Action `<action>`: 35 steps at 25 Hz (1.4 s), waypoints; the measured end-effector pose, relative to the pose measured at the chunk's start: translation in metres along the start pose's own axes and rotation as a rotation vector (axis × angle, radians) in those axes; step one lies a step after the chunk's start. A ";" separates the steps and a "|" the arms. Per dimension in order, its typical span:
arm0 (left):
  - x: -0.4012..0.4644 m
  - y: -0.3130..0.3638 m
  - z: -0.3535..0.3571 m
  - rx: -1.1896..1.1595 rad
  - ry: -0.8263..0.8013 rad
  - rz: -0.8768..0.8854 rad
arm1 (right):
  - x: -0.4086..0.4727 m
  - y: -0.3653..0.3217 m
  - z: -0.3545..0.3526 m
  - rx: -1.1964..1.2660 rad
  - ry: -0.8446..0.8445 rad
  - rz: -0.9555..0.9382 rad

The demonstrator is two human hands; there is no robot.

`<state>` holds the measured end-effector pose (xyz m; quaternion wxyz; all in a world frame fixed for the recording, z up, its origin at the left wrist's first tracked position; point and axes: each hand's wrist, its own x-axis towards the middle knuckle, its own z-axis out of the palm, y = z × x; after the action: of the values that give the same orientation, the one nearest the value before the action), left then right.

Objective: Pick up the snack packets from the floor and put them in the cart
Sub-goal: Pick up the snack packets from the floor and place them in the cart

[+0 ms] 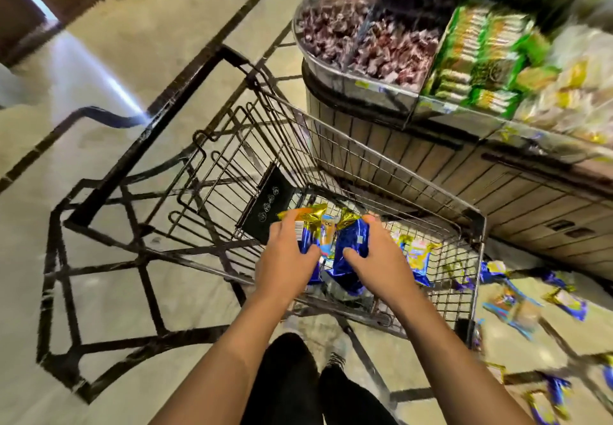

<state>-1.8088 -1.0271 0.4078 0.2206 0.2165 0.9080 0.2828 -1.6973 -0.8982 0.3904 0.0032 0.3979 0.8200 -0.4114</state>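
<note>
**Shop floor, cart beside candy display — both hands holding packets over the basket**

Beige tiled floor point(159, 43) with dark inlay lines, wire cart point(381, 159) parked against a display stand point(414, 166).

- Held snack packets point(351, 242): blue foil with gold ends, bunched between both hands, above the cart basket near its close end. Exact count unclear; at least two, with a lighter one sandwiched between.
- Left hand point(285, 259): fingers wrapped over the left packet, thumb pressed on its blue face. Grasping.
- Right hand point(381, 259): fingers curled over the top of the right packet, thumb on its front. Grasping.
- Packets already in the cart point(418, 255): yellow/blue ones lying on the basket floor to the right of the hands.
- Packets on the floor point(530, 305): several scattered right of the cart, more at the lower right edge. Blurred, can't count.
- Cart: black child-seat flap point(268, 209) folded at the far side of the basket; blue-grip handle point(109, 119) at far left.
- Display stand: wood-slat base, clear bins of wrapped candy point(365, 36) on top, green packs point(481, 60) to the right. Heavy motion blur there.
- Person's dark trousers point(288, 381) visible below the forearms.
</note>
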 end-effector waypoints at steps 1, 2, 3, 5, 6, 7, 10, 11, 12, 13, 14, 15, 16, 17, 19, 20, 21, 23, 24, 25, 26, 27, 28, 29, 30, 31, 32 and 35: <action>0.012 0.000 0.003 0.005 -0.023 0.000 | 0.010 0.003 0.001 -0.010 -0.002 0.021; 0.025 -0.001 0.005 0.015 -0.045 -0.001 | 0.021 0.005 0.003 -0.013 -0.001 0.041; 0.040 -0.002 0.007 0.028 -0.064 -0.002 | 0.032 0.007 0.006 -0.015 0.002 0.062; 0.072 -0.008 0.014 0.036 -0.102 -0.011 | 0.056 0.008 0.010 -0.035 0.012 0.125; 0.086 -0.011 0.017 0.030 -0.120 -0.016 | 0.065 0.008 0.012 -0.042 0.015 0.153; 0.099 -0.014 0.018 0.017 -0.132 -0.012 | 0.074 0.008 0.016 -0.043 0.014 0.166; 0.148 -0.029 0.030 -0.001 -0.184 -0.001 | 0.110 0.011 0.034 -0.038 -0.001 0.220; 0.162 -0.034 0.036 0.006 -0.209 0.002 | 0.121 0.013 0.041 -0.030 -0.015 0.247; 0.176 -0.038 0.043 0.018 -0.232 0.006 | 0.132 0.016 0.048 -0.024 -0.031 0.278; 0.188 -0.043 0.050 0.029 -0.254 0.010 | 0.143 0.020 0.054 -0.028 -0.047 0.303; 0.199 -0.048 0.059 0.031 -0.274 0.001 | 0.153 0.023 0.059 -0.041 -0.059 0.321; 0.208 -0.052 0.068 0.023 -0.296 -0.016 | 0.162 0.026 0.063 -0.056 -0.063 0.334; 0.215 -0.056 0.078 0.012 -0.325 -0.035 | 0.171 0.031 0.069 -0.062 -0.069 0.353; 0.221 -0.061 0.089 0.005 -0.343 -0.043 | 0.178 0.036 0.075 -0.058 -0.064 0.370; 0.234 -0.070 0.111 0.014 -0.357 -0.051 | 0.191 0.048 0.088 -0.081 -0.057 0.387; 0.240 -0.075 0.125 0.025 -0.353 -0.057 | 0.199 0.056 0.097 -0.101 -0.069 0.393; 0.245 -0.083 0.138 0.039 -0.347 -0.061 | 0.206 0.064 0.107 -0.114 -0.091 0.395; 0.253 -0.096 0.158 0.082 -0.330 -0.054 | 0.220 0.079 0.125 -0.131 -0.142 0.394; 0.258 -0.106 0.170 0.107 -0.327 -0.043 | 0.229 0.088 0.137 -0.148 -0.166 0.394; 0.262 -0.118 0.181 0.131 -0.327 -0.030 | 0.235 0.096 0.148 -0.167 -0.187 0.398; 0.266 -0.129 0.191 0.151 -0.329 -0.021 | 0.241 0.103 0.157 -0.181 -0.201 0.404; 0.268 -0.139 0.200 0.166 -0.334 -0.022 | 0.245 0.111 0.165 -0.193 -0.212 0.408; 0.270 -0.147 0.207 0.172 -0.334 -0.028 | 0.248 0.118 0.171 -0.208 -0.217 0.413; 0.271 -0.154 0.214 0.168 -0.333 -0.032 | 0.250 0.125 0.175 -0.222 -0.215 0.421; 0.270 -0.159 0.220 0.158 -0.333 -0.036 | 0.249 0.131 0.179 -0.228 -0.209 0.430; 0.269 -0.164 0.225 0.145 -0.334 -0.042 | 0.247 0.136 0.182 -0.226 -0.200 0.437; 0.267 -0.167 0.228 0.132 -0.331 -0.047 | 0.246 0.140 0.183 -0.230 -0.188 0.437; 0.269 -0.168 0.237 0.095 -0.310 -0.103 | 0.249 0.148 0.191 -0.249 -0.193 0.463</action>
<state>-1.9473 -0.9141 0.0547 0.3620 0.2207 0.8853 0.1911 -1.8321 -0.8148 0.0822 0.2240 0.5300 0.7476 -0.3317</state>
